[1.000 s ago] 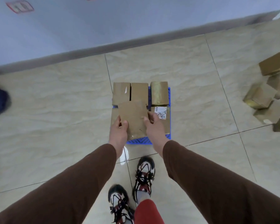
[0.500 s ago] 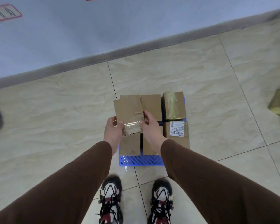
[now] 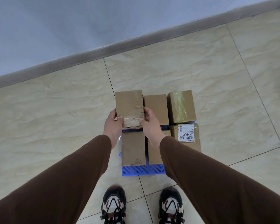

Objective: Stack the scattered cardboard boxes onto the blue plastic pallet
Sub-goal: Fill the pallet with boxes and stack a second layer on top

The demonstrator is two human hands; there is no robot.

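We stand at the 6 o'clock side of the pallet (image 3: 142, 170), our shoes (image 3: 114, 206) just short of its near edge. On it, three boxes fill the far row and three the near row. The box we hold (image 3: 129, 108) sits at 11 o'clock in the far row, our left hand (image 3: 113, 123) on its 9 o'clock side and right hand (image 3: 149, 121) on its 3 o'clock side. Toward 3 o'clock of it come the middle box (image 3: 156, 109), then the taped box (image 3: 181, 106). Nearer us lie the front-left box (image 3: 132, 148), a box under our right sleeve (image 3: 153, 152), and the labelled box (image 3: 187, 135). The wall (image 3: 103, 21) runs beyond at 12 o'clock.
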